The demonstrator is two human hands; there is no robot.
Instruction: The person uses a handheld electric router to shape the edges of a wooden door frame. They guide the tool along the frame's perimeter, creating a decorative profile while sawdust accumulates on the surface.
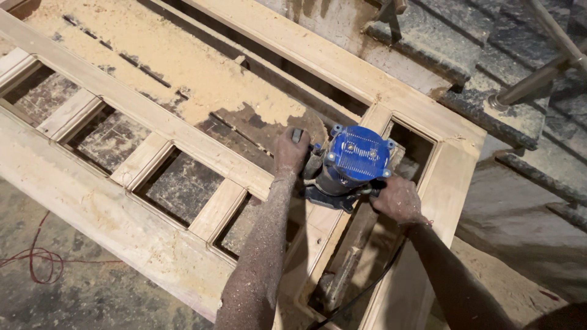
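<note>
A blue wood router stands upright on a pale wooden door frame with several rectangular openings. My left hand grips the router's left handle. My right hand grips its right handle. Both forearms are dusted with sawdust. The router sits over the frame near its right end, beside a larger opening. Its black cord trails down between my arms.
Sawdust lies thick on a board behind the frame. A red cord lies on the floor at lower left. Dusty stone steps and a metal railing rise at upper right.
</note>
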